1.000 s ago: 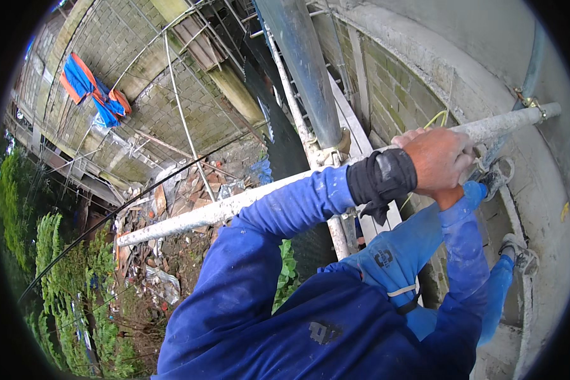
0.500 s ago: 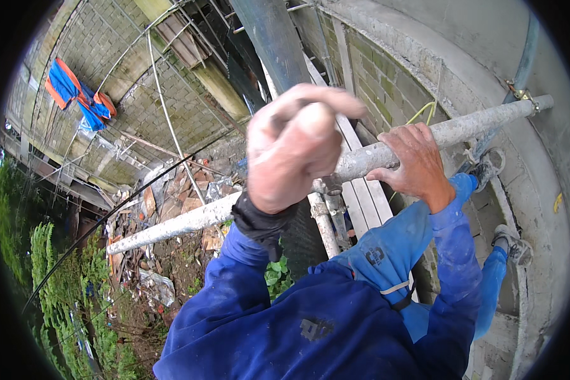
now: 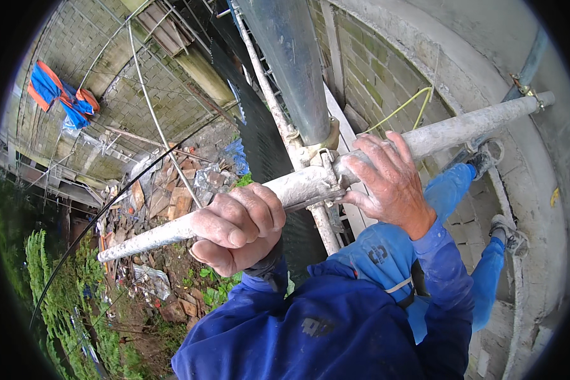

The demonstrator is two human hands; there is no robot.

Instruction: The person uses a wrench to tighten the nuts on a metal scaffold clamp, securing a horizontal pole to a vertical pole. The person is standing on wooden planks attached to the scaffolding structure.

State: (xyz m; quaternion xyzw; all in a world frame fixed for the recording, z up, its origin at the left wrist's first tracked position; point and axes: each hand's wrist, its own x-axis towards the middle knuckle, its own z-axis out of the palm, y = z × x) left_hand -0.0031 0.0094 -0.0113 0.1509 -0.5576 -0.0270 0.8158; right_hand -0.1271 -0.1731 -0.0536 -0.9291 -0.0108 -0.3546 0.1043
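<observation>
A whitish, plaster-spattered scaffold pipe (image 3: 465, 125) runs across in front of me, from lower left to upper right. My left hand (image 3: 239, 227) is closed around its left part, with the fingers over the top and the thumb below. Just right of the scaffold coupler (image 3: 327, 171), my right hand (image 3: 386, 180) wraps over the same pipe, its thumb close to the coupler. A thick grey upright pole (image 3: 288, 73) meets the pipe at that joint. Another thin whitish pipe (image 3: 323, 228) passes beneath the joint.
My shoes (image 3: 510, 240) stand on a concrete ledge along the curved wall (image 3: 538, 183) at right. Far below on the left lies rubble (image 3: 174, 202), beside green branches (image 3: 69, 285). A black cable (image 3: 117, 206) crosses there. A yellow hose (image 3: 392, 117) hangs beyond the pipe.
My left hand has come down from above the coupler to the left and taken hold of the pipe. The right hand has slid left along the pipe, nearer the coupler.
</observation>
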